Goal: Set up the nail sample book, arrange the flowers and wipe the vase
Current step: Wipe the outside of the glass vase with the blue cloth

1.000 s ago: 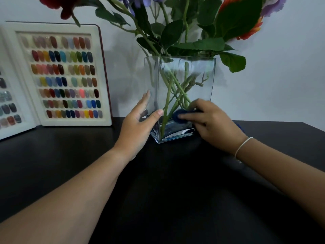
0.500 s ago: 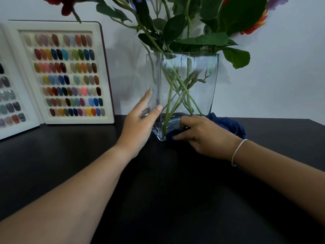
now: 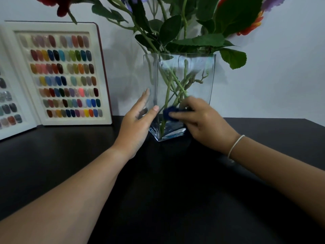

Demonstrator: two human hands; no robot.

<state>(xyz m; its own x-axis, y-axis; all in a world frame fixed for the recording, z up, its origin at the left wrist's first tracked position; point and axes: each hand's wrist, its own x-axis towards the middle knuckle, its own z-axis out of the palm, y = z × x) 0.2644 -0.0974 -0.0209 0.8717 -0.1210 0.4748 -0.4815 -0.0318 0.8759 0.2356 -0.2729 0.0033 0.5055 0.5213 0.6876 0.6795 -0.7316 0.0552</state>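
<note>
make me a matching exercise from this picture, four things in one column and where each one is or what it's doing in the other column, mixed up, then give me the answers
Things
1. left hand
2. right hand
3. nail sample book
4. flower stems

Places or states
A. standing open against the wall, left of the vase
B. inside the glass vase
C. flat and open against the vase's left side
D. pressing a dark blue cloth to the front of the vase, low down

Pairs: 1-C, 2-D, 3-A, 4-B
</note>
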